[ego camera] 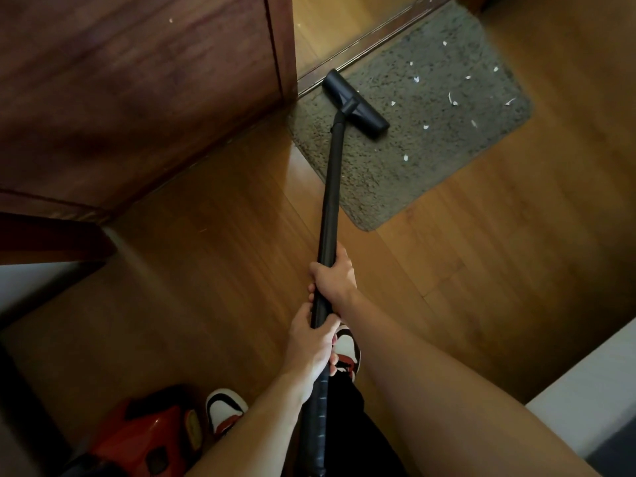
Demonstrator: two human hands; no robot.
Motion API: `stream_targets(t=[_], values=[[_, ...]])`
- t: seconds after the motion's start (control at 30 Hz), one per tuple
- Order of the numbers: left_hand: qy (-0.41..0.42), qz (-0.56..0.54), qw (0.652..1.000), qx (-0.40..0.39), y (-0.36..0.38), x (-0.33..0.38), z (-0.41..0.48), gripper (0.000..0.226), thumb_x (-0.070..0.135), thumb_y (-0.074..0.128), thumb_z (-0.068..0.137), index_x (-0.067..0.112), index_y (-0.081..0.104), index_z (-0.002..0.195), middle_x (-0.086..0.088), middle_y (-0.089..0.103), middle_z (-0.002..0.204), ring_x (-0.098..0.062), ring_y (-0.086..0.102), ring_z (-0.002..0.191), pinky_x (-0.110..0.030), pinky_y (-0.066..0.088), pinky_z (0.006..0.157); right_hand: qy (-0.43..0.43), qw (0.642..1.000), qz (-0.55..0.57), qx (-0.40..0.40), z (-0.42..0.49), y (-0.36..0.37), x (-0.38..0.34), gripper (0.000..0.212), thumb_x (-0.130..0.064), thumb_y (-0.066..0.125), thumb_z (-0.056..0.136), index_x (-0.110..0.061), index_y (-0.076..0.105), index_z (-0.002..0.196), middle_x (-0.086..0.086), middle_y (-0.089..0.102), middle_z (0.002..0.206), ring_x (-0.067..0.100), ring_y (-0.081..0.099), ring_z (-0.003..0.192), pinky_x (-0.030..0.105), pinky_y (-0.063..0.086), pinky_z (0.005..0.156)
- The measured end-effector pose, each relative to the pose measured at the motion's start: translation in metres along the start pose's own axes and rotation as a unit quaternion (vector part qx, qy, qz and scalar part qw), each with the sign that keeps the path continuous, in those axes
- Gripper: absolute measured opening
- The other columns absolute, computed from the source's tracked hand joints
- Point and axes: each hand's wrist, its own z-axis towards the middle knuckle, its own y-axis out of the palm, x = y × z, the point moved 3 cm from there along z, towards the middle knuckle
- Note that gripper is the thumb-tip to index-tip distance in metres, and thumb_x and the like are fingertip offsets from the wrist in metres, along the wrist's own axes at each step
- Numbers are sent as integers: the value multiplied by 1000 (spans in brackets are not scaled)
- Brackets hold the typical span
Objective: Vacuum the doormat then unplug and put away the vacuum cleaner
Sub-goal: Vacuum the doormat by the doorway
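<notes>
A grey shaggy doormat [423,132] lies on the wooden floor by the door threshold, strewn with several white scraps. The black vacuum floor head [356,104] rests on the mat's left part, near the door frame. Its black wand [330,201] runs down toward me. My right hand [333,275] grips the wand higher up. My left hand [311,342] grips it just below, where the ribbed hose begins. The red vacuum cleaner body [144,438] sits on the floor at the lower left, beside my shoe.
A dark wooden door [137,91] stands at the left, its edge close to the floor head. The metal threshold strip [364,46] borders the mat's far side. A white ledge [592,390] is at the lower right. My shoes [225,409] stand on bare wooden floor.
</notes>
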Motion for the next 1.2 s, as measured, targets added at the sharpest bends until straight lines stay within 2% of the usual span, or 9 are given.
stream_targets(t=[0.1,0.27,0.4,0.53,0.8,1.0,1.2], values=[[9,8,1000,2,-4,1,-1,10,20,62,96,20,60,105,-8,53,70,-15,45,42,-27,42,42,2,1000,9,2,-2,4,1,59,-7,59,93,-37,39,139,12,60,80,20,58,52,33,55,51],[17,22,1000,1,-24,-2,-11,9,19,63,95,16,61,103,-8,52,69,-16,45,42,-26,41,40,8,1000,21,6,-14,20,10,61,-9,60,92,-33,37,143,12,62,86,18,60,54,34,56,54],[11,52,999,8,-51,-22,-20,11,26,65,94,22,62,103,-7,57,72,-15,49,44,-26,45,42,21,999,35,1,-32,38,32,63,-9,60,92,-31,35,145,12,61,85,16,59,51,31,55,51],[11,70,997,11,-79,-49,-33,10,27,65,93,20,62,99,-6,58,70,-16,50,44,-28,45,44,26,998,49,-11,-56,58,59,69,-9,59,94,-36,29,150,12,61,85,16,59,52,31,54,52],[8,89,996,7,-122,-84,-64,12,26,65,93,18,62,101,-7,58,70,-14,48,42,-26,43,43,26,997,79,-5,-100,89,99,62,-9,60,96,-34,33,147,14,60,84,14,58,51,30,54,50],[-8,101,995,-13,-118,-97,-74,12,26,65,94,20,62,104,-8,59,72,-14,50,43,-26,45,44,22,996,89,16,-115,77,112,63,-9,60,97,-34,32,148,14,61,85,13,58,50,28,54,48],[-6,100,995,-13,-88,-94,-69,11,27,65,95,21,62,103,-9,58,72,-15,49,42,-27,45,43,4,997,71,30,-101,50,107,60,-9,60,94,-30,38,145,11,62,83,15,59,52,30,55,52]])
